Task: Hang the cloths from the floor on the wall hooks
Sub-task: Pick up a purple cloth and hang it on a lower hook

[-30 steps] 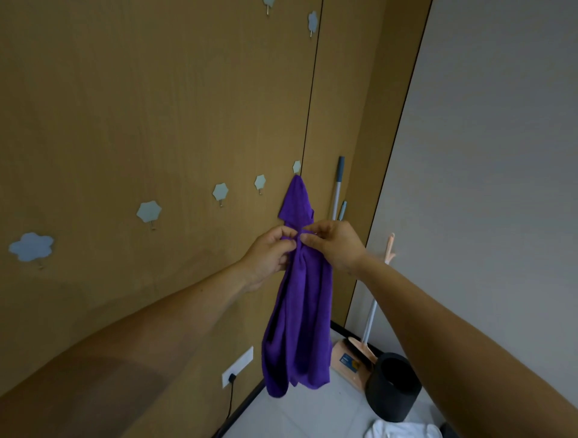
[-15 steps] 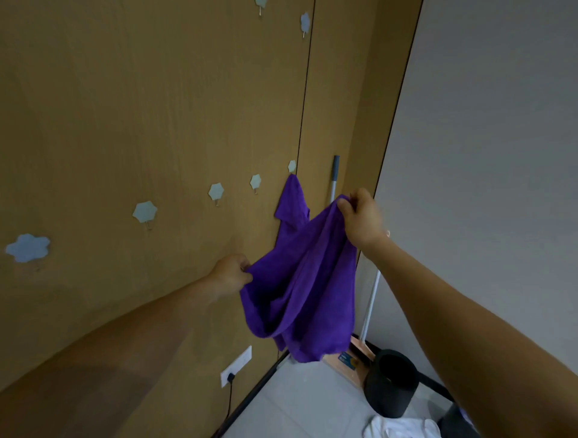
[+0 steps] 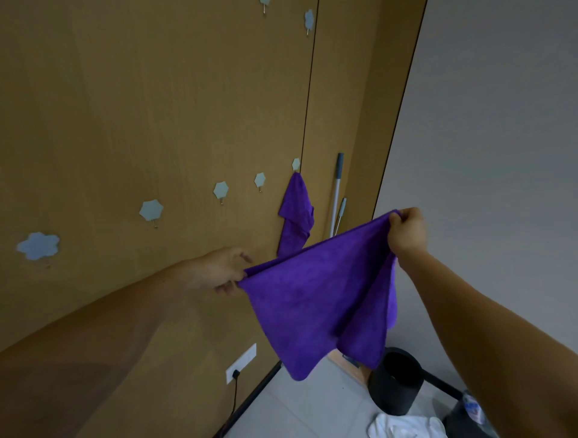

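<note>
Holding a purple cloth (image 3: 322, 300) stretched between both hands, held wide apart: my left hand (image 3: 223, 270) pinches one corner, my right hand (image 3: 406, 229) grips the other, higher up. Rest of it hangs down in folds. A second purple cloth (image 3: 295, 215) hangs on a far wall hook (image 3: 296, 163). White cloth (image 3: 403, 426) on the floor (image 3: 300, 409), near a black bin (image 3: 395, 380).

Two purple cloths (image 3: 319, 300) (image 3: 297, 212), one white cloth (image 3: 403, 428) lower right, seven flower-shaped wall hooks (image 3: 38, 246) (image 3: 151, 209) (image 3: 221, 189) (image 3: 259, 179) (image 3: 296, 163) (image 3: 309, 18) (image 3: 264, 1), two hands (image 3: 225, 272) (image 3: 406, 231), one black bin (image 3: 391, 394), two poles (image 3: 337, 187) (image 3: 341, 212).
</note>
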Tool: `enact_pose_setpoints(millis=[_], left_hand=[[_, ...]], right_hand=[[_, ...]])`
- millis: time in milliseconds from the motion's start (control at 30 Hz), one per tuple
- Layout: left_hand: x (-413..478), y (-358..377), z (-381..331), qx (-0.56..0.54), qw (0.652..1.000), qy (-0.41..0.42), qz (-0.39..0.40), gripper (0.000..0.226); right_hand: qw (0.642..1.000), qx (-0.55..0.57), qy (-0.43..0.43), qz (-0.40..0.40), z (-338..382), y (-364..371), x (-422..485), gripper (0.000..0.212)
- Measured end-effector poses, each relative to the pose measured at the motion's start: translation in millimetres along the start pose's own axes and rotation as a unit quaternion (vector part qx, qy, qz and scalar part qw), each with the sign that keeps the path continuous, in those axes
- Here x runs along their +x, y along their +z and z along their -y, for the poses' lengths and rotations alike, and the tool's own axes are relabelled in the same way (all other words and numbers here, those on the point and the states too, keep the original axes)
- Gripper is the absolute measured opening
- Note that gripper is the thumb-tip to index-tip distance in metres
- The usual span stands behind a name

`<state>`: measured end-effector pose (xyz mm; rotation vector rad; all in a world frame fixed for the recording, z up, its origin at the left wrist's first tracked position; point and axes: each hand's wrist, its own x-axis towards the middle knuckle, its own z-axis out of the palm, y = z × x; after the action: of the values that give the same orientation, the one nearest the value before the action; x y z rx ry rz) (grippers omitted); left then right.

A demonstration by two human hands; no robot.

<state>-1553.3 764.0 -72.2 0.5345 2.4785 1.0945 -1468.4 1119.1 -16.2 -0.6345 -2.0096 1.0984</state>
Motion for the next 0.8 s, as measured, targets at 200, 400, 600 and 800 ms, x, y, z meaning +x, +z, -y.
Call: enact_pose_setpoints(millis=[200, 400, 600, 800], left_hand=[[-8, -7, -37, 0.117, 0.984, 0.126, 0.039, 0.056], [-6, -3, -61, 0.189, 0.958, 0.216, -0.004, 0.047], [1, 5, -69, 0.162, 0.970, 0.173, 0.049, 0.030], [7, 5, -62, 0.135, 0.982, 0.132, 0.027, 0.027]], right_hand=[[0.999, 0.000, 0.048, -0.024, -23, -11, 10, 0.026], [0.996, -0.001, 0.069, -0.059, -36, -25, 16, 0.025], [0.996, -0.002, 0.074, -0.055, -47, -39, 23, 0.025], [0.995, -0.002, 0.083, -0.061, -54, -47, 25, 0.024]])
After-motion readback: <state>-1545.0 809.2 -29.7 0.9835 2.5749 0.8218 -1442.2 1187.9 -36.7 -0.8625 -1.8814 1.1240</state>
